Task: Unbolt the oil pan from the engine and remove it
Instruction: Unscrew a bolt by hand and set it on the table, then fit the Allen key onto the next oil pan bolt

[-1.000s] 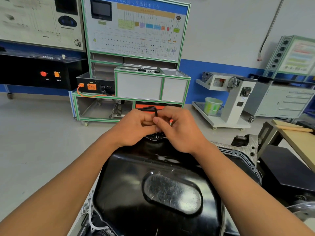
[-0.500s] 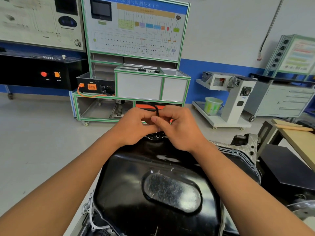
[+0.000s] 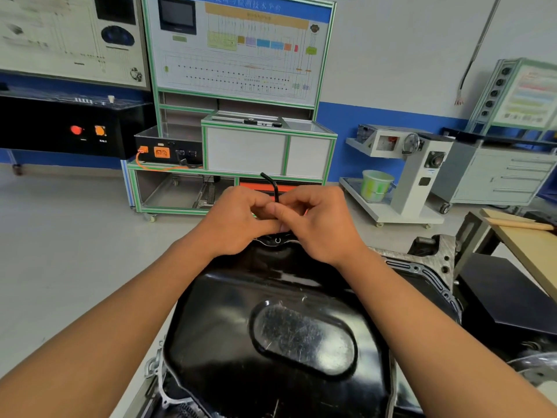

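green-framed diagram board [image 3: 238, 49] at back wall | black console [image 3: 54, 131] with red and orange buttons, left | green bucket [image 3: 376, 186] on white wheeled stand [image 3: 404, 217] | grey drawer cabinet [image 3: 497, 176] far right | wooden counter [image 3: 530, 248] at right edge

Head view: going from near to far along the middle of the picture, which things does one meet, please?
Black oil pan → left hand and right hand, side by side at the pan's far edge, both hands pinching a bent black key → green-framed bench → diagram board above it.
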Action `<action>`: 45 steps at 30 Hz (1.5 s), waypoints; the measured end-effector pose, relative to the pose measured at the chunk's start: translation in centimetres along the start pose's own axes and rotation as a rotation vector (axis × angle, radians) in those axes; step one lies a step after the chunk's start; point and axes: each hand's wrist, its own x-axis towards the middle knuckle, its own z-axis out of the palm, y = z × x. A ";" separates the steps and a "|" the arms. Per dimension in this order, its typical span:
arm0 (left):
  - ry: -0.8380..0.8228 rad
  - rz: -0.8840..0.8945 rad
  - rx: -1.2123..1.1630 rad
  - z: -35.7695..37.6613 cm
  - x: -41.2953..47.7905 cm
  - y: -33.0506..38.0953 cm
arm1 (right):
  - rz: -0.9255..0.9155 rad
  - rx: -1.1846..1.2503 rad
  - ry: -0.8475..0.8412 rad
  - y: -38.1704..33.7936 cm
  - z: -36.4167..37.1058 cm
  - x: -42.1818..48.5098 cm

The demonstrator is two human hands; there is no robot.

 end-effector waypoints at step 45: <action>-0.415 -0.396 0.158 -1.7 2.0 2.8 | 0.219 0.127 0.213 -2.6 -3.7 -1.8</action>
